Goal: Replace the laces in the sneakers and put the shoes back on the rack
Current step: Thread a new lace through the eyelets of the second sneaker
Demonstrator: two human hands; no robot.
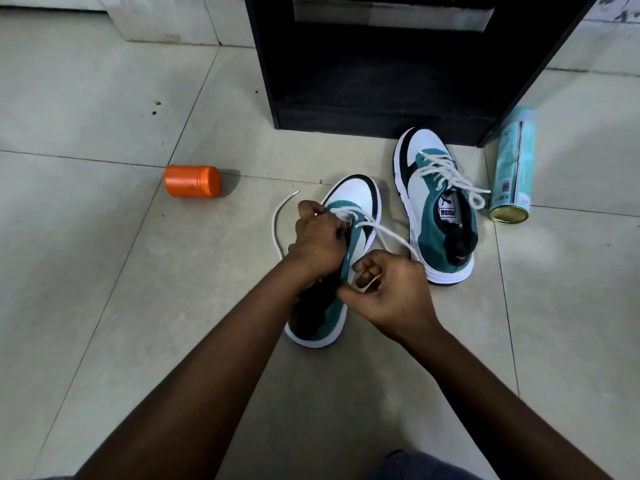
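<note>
— Both forearms fill the foreground. Where do they meet?

— Over the near sneaker, which stands on the tiled floor, straight ahead of the body. Long axis runs away from the camera, toe toward the black rack, heel closest.

— Hands?

— Left hand closed at the eyelets near the toe end, pinching the white lace there. Right hand curled tight around the lace's other run, beside the shoe's middle. One free end loops out to the left on the tiles.

— Which hand leads next?

— Left, probably; it sits on the eyelets, the right only feeds slack.

— Second shoe?

— Laced sneaker lies just right, near the rack's foot. Spray can beyond it, orange jar well left. Neither shoe is racked yet.
</note>
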